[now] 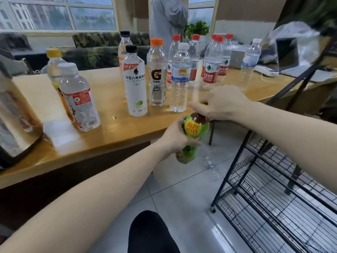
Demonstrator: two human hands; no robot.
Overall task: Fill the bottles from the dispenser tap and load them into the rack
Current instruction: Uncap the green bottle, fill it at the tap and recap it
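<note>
While I'm looking down from my head cam, I'm holding the green bottle point(194, 136) out past the table point(109, 125) edge, over the tiled floor point(182, 194). My left hand point(177, 136) is wrapping round its middle, fingers curled over the glossy green label. My right hand point(221, 103) is sitting on top, fingers bunched and pinching at the cap, though the cap itself is mostly hidden under my fingers. Its long axis is running near vertical, neck end tilted a bit away from me toward the table, base pointing down at the floor.

Loads of stuff is crowding the wooden table behind it: a clear ribbed bottle with a white cap point(179, 77) just beyond my right hand, an orange-capped sports bottle point(156, 73), a white-sleeved bottle with a black cap point(135, 83), a bunch of red-capped bottles point(211, 64) farther back, and a squat white-capped bottle point(78, 97) off to the left. All smooth see-through plastic. The dispenser point(14, 114) is poking in at the far left, shiny and blurry.

The black wire rack point(273, 189) is standing to my right on the floor, thin metal grid shelves. A small clear bottle point(212, 166) is lying on the tiles between rack and table.
</note>
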